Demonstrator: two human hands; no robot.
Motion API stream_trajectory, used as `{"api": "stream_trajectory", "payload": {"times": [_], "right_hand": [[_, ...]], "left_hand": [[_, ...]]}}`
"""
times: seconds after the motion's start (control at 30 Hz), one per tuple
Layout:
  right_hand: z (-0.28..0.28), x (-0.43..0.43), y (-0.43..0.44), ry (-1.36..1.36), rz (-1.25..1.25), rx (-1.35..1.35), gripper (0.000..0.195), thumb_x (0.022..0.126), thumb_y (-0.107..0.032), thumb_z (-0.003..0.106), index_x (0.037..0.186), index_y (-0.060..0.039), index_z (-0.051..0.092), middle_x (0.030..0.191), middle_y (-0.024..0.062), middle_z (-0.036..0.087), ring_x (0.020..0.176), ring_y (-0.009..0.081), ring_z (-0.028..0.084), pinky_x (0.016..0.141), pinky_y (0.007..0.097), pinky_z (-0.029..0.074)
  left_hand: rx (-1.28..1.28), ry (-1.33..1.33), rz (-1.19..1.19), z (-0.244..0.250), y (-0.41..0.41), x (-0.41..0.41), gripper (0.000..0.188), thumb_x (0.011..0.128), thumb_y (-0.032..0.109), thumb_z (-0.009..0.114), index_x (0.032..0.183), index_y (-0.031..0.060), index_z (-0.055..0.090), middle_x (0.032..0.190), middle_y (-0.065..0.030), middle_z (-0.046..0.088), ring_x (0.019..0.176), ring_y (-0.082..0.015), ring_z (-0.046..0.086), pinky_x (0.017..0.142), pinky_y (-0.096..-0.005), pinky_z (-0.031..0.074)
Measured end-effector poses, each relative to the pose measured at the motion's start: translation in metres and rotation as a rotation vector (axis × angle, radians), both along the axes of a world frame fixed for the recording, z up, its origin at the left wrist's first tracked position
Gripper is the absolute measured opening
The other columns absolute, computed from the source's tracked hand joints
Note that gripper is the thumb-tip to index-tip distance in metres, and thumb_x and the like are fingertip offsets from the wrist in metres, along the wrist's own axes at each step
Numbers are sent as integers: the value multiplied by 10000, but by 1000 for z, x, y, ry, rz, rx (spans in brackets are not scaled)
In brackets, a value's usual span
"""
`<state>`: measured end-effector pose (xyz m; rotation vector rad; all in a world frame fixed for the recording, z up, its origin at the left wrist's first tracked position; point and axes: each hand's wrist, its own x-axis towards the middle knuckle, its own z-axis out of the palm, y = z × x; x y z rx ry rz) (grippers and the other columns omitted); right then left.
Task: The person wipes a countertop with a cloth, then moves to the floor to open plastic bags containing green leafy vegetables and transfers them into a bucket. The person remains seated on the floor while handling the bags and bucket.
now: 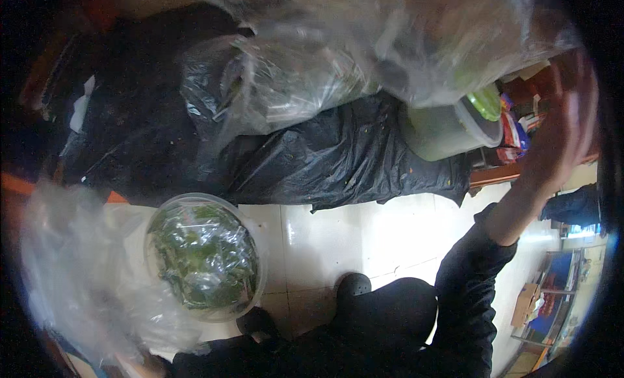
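At the bottom left, my left hand (139,366) shows only in part, against a crumpled clear plastic bag (92,275); its fingers are hidden. My right hand (565,124) is raised at the right, blurred, near a large clear plastic sheet or bag (438,32) across the top; whether it touches the plastic is unclear. Below the work surface stands a round clear tub (261,280) with green leafy stuff in clear plastic bags (204,251). A clear bag with greenish contents (302,85) lies on black plastic sheeting (341,158). A translucent container (438,132) lies tilted, with something bright green (485,102) at its mouth.
Red and blue packets (512,134) lie beyond the container. The sheeting's edge hangs above a pale tiled floor (312,241). A shelf rack (555,280) with a cardboard box (526,305) stands far right. A dark shoe (353,284) shows below me.
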<state>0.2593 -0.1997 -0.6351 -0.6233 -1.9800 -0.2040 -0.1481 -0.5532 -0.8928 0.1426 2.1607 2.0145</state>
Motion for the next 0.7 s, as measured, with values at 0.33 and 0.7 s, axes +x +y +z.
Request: {"api": "stream_trajectory", "payload": {"times": [0.33, 0.7], "right_hand": [[-247, -6, 126, -253, -323, -743, 736, 673, -475, 717, 1209, -45, 454, 1157, 224, 516, 1044, 366, 519, 881, 429, 413], [-174, -146, -87, 158, 522, -1891, 390, 902, -195, 493, 1206, 48, 482, 1193, 164, 514, 1120, 246, 479, 960, 394, 390]], "left_hand": [[268, -71, -25, 27, -38, 4, 405, 895, 253, 512, 1235, 47, 434, 1227, -86, 473, 1100, -190, 460, 938, -350, 376], [222, -232, -283, 69, 33, 32, 490, 894, 292, 530, 1257, -10, 400, 1179, -95, 492, 1076, -179, 478, 933, -318, 365]]}}
